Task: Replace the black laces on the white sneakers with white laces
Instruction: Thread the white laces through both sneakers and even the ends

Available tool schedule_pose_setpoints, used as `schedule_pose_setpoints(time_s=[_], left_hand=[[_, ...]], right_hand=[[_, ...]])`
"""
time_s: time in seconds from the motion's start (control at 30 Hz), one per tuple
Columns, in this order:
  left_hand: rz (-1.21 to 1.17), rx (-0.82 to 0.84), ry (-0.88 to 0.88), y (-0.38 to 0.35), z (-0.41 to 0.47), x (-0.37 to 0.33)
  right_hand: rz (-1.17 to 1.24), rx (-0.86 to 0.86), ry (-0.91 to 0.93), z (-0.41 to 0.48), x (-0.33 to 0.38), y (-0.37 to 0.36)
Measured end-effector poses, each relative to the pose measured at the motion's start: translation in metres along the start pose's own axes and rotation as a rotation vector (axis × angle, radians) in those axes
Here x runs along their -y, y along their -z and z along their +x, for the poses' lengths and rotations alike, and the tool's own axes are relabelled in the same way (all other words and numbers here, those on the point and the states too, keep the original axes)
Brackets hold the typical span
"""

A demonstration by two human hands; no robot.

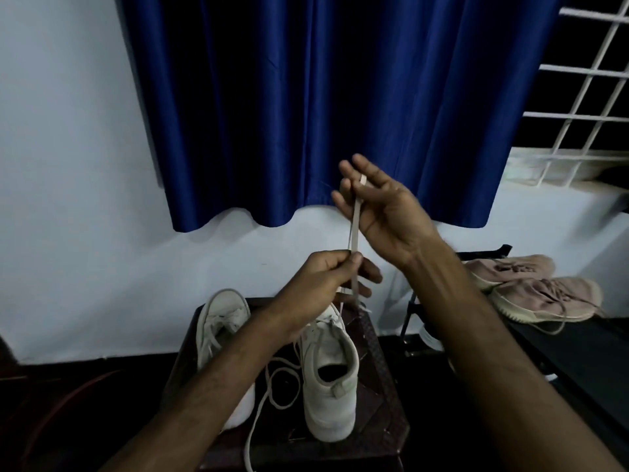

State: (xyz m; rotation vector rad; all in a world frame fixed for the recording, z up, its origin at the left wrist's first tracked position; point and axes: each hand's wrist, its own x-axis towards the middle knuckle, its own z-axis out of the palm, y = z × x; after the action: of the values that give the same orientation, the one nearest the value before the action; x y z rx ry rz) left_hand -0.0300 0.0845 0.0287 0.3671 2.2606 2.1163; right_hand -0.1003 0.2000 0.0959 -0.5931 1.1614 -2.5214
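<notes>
Two white sneakers stand on a dark brown stool [384,396]. The left sneaker [221,338] carries white lacing. The right sneaker [328,379] stands heel toward me. A white lace [355,219] runs taut upward from the right sneaker. My left hand [326,281] pinches it low, just above the shoe. My right hand [377,206] is raised higher with fingers spread, and the lace's upper end lies across its fingers. A loose white lace [269,390] loops over the stool between the sneakers and hangs off the front.
A pair of pink sneakers [531,287] lies on a black rack at the right. A blue curtain [323,107] hangs on the white wall behind. A white window grille [585,97] is at the upper right. The floor is dark.
</notes>
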Motion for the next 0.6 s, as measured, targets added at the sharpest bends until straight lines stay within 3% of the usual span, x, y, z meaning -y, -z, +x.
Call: schedule_pose_setpoints(time_s=[0.17, 0.3, 0.37, 0.47, 0.6], left_hand=[[0.021, 0.000, -0.039, 0.018, -0.018, -0.005], [0.085, 0.078, -0.026, 0.010, -0.023, 0.003], [0.216, 0.076, -0.105, -0.010, -0.020, 0.006], [0.514, 0.024, -0.217, -0.036, -0.008, 0.010], [0.804, 0.004, -0.082, -0.047, 0.000, 0.030]], right_hand=[[0.044, -0.201, 0.120, -0.004, 0.036, 0.011], [-0.169, -0.290, 0.042, -0.013, 0.017, 0.045], [-0.297, -0.253, -0.054, -0.023, -0.010, 0.061], [-0.276, -0.225, -0.164, -0.040, -0.050, 0.084], [-0.289, -0.309, -0.208, -0.062, -0.080, 0.111]])
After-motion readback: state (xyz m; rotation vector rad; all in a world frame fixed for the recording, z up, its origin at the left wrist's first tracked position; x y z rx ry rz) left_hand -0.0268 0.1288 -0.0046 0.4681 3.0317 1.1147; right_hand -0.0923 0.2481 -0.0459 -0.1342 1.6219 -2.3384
